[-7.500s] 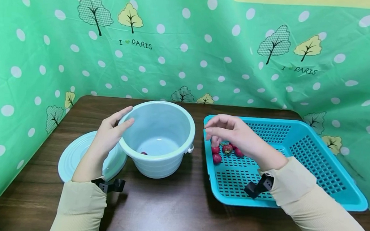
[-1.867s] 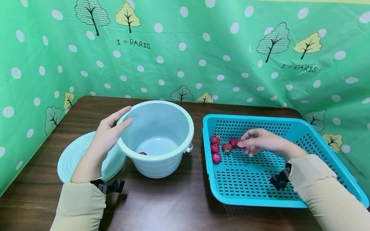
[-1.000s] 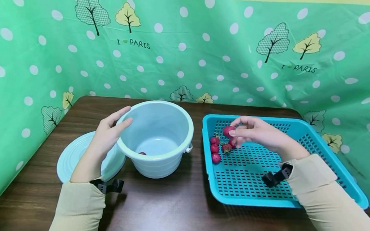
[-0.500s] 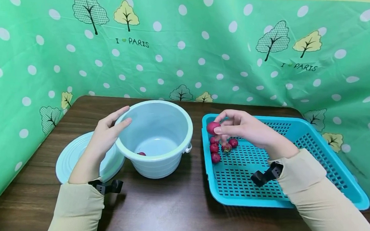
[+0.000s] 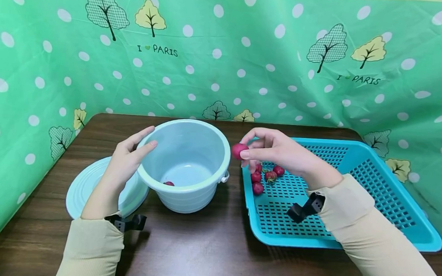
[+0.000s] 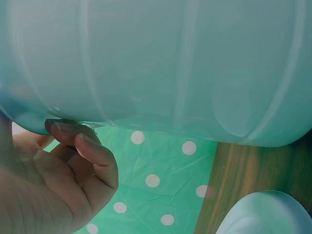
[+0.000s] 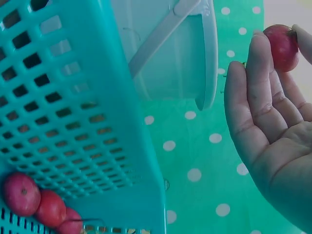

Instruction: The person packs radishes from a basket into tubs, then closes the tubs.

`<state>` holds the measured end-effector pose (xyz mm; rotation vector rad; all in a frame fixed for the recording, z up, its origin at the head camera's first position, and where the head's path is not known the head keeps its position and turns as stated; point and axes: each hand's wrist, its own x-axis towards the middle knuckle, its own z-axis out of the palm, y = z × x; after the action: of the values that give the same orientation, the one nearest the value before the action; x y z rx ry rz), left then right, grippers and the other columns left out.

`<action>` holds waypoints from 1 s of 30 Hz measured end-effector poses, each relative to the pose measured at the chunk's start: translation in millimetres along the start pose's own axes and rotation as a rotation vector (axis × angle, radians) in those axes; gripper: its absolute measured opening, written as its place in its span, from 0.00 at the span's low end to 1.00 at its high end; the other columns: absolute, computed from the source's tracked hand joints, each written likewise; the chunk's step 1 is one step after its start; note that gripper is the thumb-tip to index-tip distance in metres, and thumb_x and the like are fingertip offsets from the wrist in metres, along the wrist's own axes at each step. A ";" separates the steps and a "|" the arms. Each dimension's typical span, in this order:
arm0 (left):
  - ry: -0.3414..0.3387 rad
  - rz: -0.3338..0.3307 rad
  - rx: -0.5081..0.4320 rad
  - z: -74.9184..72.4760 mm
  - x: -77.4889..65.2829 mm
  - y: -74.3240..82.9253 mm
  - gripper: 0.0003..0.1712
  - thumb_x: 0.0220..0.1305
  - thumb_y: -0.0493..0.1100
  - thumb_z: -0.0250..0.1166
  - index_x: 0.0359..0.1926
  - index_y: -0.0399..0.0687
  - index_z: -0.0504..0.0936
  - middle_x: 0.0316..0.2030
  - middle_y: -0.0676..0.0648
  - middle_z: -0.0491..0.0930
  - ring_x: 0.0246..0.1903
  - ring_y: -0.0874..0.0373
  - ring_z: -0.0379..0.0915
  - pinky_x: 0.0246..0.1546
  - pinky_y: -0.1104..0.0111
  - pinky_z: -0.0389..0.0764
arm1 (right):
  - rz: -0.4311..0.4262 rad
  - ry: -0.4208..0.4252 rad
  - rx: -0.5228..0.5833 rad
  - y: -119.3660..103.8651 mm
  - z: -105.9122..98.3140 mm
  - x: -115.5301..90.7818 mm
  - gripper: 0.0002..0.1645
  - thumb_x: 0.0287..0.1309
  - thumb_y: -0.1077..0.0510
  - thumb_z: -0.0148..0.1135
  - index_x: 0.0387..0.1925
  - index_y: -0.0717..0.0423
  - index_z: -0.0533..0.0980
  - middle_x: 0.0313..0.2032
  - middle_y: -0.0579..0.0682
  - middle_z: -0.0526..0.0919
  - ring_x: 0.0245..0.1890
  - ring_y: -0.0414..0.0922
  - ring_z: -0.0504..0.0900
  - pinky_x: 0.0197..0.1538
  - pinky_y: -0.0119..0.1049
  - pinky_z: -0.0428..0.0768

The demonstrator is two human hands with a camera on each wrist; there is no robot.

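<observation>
In the head view my right hand [image 5: 276,152] pinches a round red radish [image 5: 239,151] between thumb and fingers, in the gap between basket and bucket, above table height. The right wrist view shows this radish [image 7: 282,48] at the fingertips. My left hand [image 5: 123,158] holds the near-left rim of the pale blue bucket [image 5: 186,199], thumb on the rim; its fingers [image 6: 100,161] curl against the bucket's side in the left wrist view. Part of one radish [image 5: 169,183] shows on the bucket floor. Several radishes [image 5: 257,188] lie at the left end of the turquoise basket [image 5: 294,240].
A round pale blue lid [image 5: 85,183] lies left of the bucket, partly under the left forearm. The dark wooden table [image 5: 196,257] carries everything. Behind hangs a green dotted cloth [image 5: 198,32]. A white handle joint [image 5: 225,177] juts from the bucket's right side.
My right hand has lifted a radish out of the basket and carried it left, past the basket's left rim toward the bucket. The left hand keeps its place on the rim.
</observation>
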<state>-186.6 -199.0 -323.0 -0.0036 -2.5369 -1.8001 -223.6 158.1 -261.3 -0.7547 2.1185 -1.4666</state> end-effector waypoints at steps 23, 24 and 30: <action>0.008 0.010 0.016 0.6 -1.6 0.5 0.34 0.72 0.55 0.57 0.75 0.60 0.61 0.76 0.51 0.57 0.75 0.50 0.51 0.72 0.47 0.58 | 0.058 0.026 0.097 -6.4 34.6 30.6 0.17 0.64 0.56 0.64 0.51 0.59 0.73 0.34 0.56 0.87 0.24 0.49 0.84 0.32 0.39 0.85; 0.008 0.011 0.018 0.6 -1.6 0.5 0.34 0.72 0.55 0.57 0.75 0.60 0.61 0.76 0.51 0.57 0.76 0.50 0.50 0.72 0.46 0.58 | 0.062 0.033 0.095 -7.4 35.9 32.1 0.18 0.64 0.55 0.64 0.51 0.58 0.73 0.34 0.57 0.87 0.24 0.49 0.84 0.32 0.40 0.85; 0.003 0.016 0.019 0.7 -2.3 0.5 0.34 0.72 0.54 0.57 0.75 0.58 0.61 0.76 0.51 0.56 0.76 0.50 0.47 0.72 0.45 0.56 | 0.073 0.040 0.125 -12.8 41.4 38.3 0.18 0.64 0.55 0.64 0.51 0.58 0.74 0.35 0.60 0.86 0.23 0.48 0.83 0.32 0.42 0.86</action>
<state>-184.3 -198.1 -322.8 -0.0200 -2.5449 -1.7685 -223.5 100.4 -265.2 -0.6009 2.0387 -1.5708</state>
